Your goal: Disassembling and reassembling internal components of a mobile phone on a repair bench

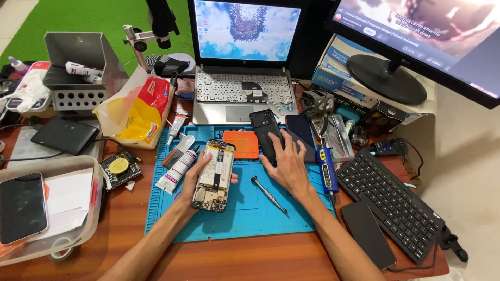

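My left hand (194, 179) holds an opened phone (214, 174) with its back off, circuit board and battery showing, just above the blue work mat (245, 213). My right hand (288, 164) lies flat with fingers spread, its fingertips on a black phone back cover (264, 130) and touching a dark phone (300, 134) beside it. A screwdriver (269, 195) rests on the mat between my two hands. An orange pad (242, 144) lies on the mat behind the opened phone.
A laptop (242, 57) stands behind the mat, a monitor (432, 36) at back right. A black keyboard (390, 203) and a dark phone (368, 234) lie to the right. Glue tubes (177, 166), a snack bag (138, 112) and a plastic tray (57, 208) are on the left.
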